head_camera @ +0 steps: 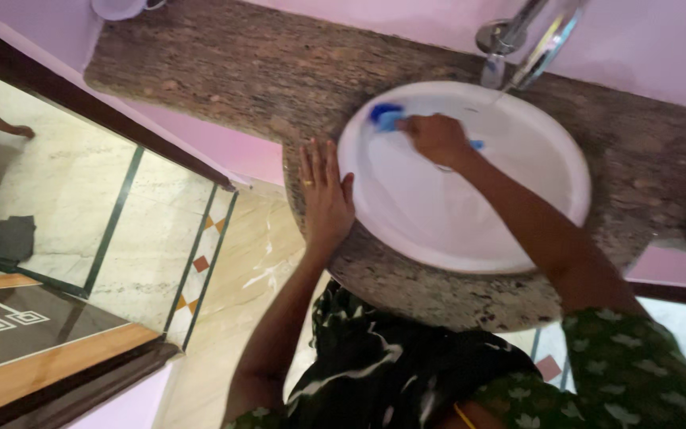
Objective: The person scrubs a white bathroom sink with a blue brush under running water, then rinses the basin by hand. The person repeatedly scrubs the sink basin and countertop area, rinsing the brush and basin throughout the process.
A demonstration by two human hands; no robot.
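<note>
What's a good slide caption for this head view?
Right hand presses blue scrubber inside white basin; left hand rests on granite counter.

A: Where is free room around the basin [573, 171]?

B: The lower half of the bowl is open. At the upper left wall the right hand [437, 139] presses a blue scrubber [386, 117], so this part is occupied.

A: And the rim?

B: The left hand [325, 195] lies flat on the left rim and the granite counter [224, 71]. The tap [529, 40] hangs over the far edge and blocks passage from above there. The counter to the far left is open up to a white object [121, 8] at the wall.
</note>
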